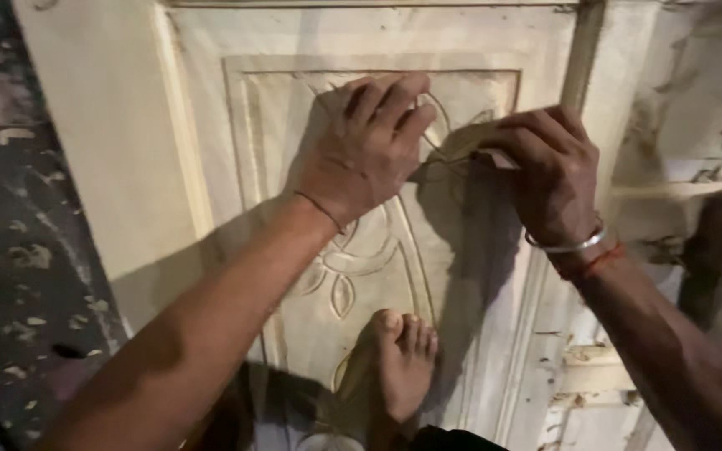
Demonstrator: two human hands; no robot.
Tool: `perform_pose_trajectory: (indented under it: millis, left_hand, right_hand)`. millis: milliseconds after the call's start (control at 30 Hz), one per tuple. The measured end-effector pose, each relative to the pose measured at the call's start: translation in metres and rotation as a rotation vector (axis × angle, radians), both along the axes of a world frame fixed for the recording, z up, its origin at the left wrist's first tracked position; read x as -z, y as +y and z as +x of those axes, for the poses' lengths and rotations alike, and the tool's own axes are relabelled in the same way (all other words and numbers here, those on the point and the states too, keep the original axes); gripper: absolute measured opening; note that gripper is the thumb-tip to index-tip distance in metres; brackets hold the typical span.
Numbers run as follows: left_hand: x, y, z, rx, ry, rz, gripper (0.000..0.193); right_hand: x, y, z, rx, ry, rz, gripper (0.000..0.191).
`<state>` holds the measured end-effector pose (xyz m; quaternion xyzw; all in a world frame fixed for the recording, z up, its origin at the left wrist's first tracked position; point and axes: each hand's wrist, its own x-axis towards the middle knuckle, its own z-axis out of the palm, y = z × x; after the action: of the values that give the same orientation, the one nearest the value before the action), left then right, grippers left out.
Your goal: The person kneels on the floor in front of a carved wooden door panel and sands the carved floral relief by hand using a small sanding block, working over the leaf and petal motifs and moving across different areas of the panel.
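**Item: carved door panel, worked by hand with a small abrasive sheet**

We logged one pale carved door panel point(361, 250), lying flat, its long axis running away from us toward the top of the view; the raised leaf motif sat in its recessed centre field. All places below are given from that panel.

- Left hand point(365, 146): pressed on the upper centre of the panel, fingers curled and spread over the carving, holding nothing that we could make out.
- Right hand point(549, 171): at the panel's upper right, its grip closed in a pinch on a small tan sheet point(461, 142), seemingly sandpaper, held against the carved groove.
- Bare foot point(399, 359): planted on the panel's lower centre, toes pointing up the long axis.
- Dark littered floor point(18, 250): left of the panel.
- Further pale woodwork point(678, 108): right of the panel.

In our judgement, the rubbing went best with the sheet folded to follow the groove, pressure light, strokes short, the other hand steadying close by.
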<state>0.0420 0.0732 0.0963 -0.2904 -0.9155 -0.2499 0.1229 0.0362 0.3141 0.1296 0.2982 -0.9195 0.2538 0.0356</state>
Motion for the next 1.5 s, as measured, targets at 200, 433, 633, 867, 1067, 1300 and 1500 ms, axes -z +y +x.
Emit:
perform_pose_trajectory:
  millis: [200, 433, 633, 867, 1067, 1300, 1500]
  left_hand:
    - [0.004, 0.0, -0.001, -0.017, 0.039, 0.035, 0.029]
    - [0.007, 0.001, 0.001, -0.031, 0.037, 0.035, 0.025]
    - [0.002, 0.0, -0.003, -0.021, 0.049, -0.014, 0.025]
    - [0.007, 0.002, 0.001, -0.023, -0.007, -0.028, 0.024]
    - [0.007, 0.0, -0.004, -0.047, 0.091, -0.068, 0.024]
    - [0.007, 0.003, 0.0, -0.034, 0.01, -0.029, 0.027]
    - [0.006, -0.001, -0.002, -0.029, 0.053, -0.027, 0.027]
  right_hand:
    - [0.011, -0.004, 0.004, -0.063, -0.017, -0.039, 0.021]
    - [0.01, -0.005, 0.006, 0.016, -0.018, -0.042, 0.018]
    - [0.005, -0.009, 0.005, 0.012, 0.009, -0.075, 0.018]
    - [0.016, -0.005, 0.008, 0.043, 0.003, -0.072, 0.017]
    - [0.018, -0.003, 0.006, 0.045, 0.019, -0.081, 0.016]
    - [0.002, -0.007, 0.005, 0.096, 0.008, -0.018, 0.017]
    - [0.008, -0.012, 0.007, 0.041, 0.02, -0.005, 0.014]
